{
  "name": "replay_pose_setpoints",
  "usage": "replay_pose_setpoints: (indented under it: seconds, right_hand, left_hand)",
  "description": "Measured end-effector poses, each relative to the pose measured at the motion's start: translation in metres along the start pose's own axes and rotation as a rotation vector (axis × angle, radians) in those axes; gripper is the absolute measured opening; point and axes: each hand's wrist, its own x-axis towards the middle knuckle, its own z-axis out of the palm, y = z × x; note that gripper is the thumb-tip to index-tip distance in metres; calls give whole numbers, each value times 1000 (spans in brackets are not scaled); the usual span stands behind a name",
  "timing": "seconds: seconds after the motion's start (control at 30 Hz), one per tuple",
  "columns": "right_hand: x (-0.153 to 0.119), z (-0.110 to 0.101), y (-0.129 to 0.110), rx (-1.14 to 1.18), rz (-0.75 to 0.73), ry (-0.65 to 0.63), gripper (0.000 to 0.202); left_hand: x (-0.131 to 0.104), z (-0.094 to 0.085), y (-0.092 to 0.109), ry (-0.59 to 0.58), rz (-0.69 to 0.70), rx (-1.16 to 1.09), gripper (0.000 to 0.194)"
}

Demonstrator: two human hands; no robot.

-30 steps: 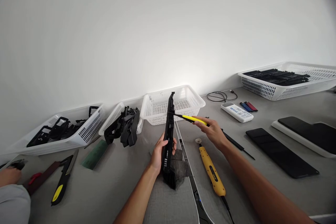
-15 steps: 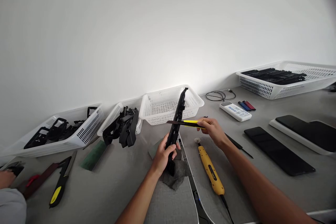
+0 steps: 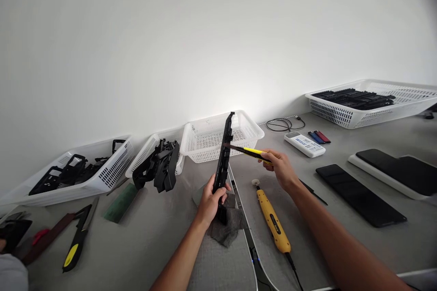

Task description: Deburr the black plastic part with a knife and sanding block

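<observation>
My left hand (image 3: 209, 202) is wrapped round the lower part of a long black plastic part (image 3: 223, 161). The part is tilted up and away from me, and its top stands in front of a white basket (image 3: 191, 148). In my right hand (image 3: 279, 169) is a utility knife (image 3: 254, 151) with a yellow and black handle. Its dark blade points left and meets the side of the part near mid-length. A dark grey cloth (image 3: 227, 232) lies under the part's lower end. Near my right wrist lies a yellow corded rotary tool (image 3: 275, 223).
White baskets of black parts stand at left (image 3: 99, 184) and far right (image 3: 362, 118). A folding saw (image 3: 77, 241) lies at left beside a green plate (image 3: 120, 202). At right are a black phone-like slab (image 3: 360, 195) and a white device (image 3: 304, 144). Another person's sleeve (image 3: 12, 273) shows lower left.
The knife blade has moved up along the part, and the handle now slopes down to the right. The part's top has swung slightly left and stands more upright.
</observation>
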Motion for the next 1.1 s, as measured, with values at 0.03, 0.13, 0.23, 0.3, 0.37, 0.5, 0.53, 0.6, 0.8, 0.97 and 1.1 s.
replay_pose_setpoints:
  seconds: [0.03,0.13,0.23,0.3,0.37,0.5,0.53,0.6,0.8,0.97,1.1]
  right_hand:
    - [-1,1,-1,-4,13,-44,36]
    - [-4,5,-5,-77,48,-162,36]
    - [-6,10,-5,-117,37,-172,39]
    - [-5,10,-3,-101,13,-139,41]
    - [-3,9,0,-69,-3,-87,41]
    - [1,2,2,-1,-33,16,40]
    - [1,1,1,13,-30,12,39]
    - [0,1,-2,26,0,-54,36]
    - [-7,9,-8,-74,86,-257,37]
    - [-4,9,-2,-37,43,-116,42]
    - [-1,5,1,19,5,-14,41]
  left_hand:
    - [0,0,0,-3,-3,7,19]
    - [0,0,0,-13,-5,27,19]
    - [0,-1,0,-13,3,43,19]
    - [0,-1,-1,-9,10,48,17]
    - [1,-1,-1,-6,16,53,14]
    - [1,-2,-1,-14,22,65,12]
    - [1,-2,-2,-16,23,65,12]
    - [1,-2,-2,-13,21,64,12]
    - [2,-2,-3,-5,21,67,12]
    - [2,-3,-3,-6,22,62,12]
    - [1,-4,-1,-33,18,62,14]
